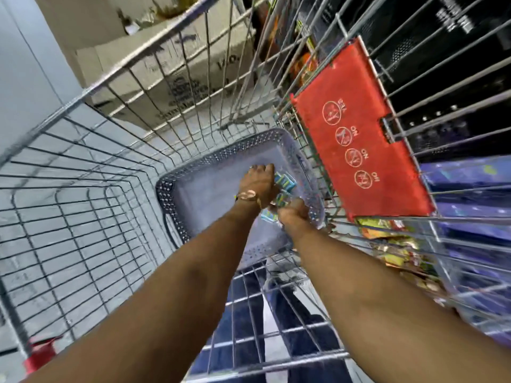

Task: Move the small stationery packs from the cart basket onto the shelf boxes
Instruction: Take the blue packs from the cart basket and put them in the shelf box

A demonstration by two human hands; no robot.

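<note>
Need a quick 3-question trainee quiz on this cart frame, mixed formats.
1. True or false: both hands are inside the lilac basket.
2. Which wrist wears the bracelet? A) left B) right
3. Fill in: the red flap hangs on the cart's ____ side.

Key: 1 true; the left hand and the right hand are both down among the small blue-green packs. 2 A. 3 right.
</note>
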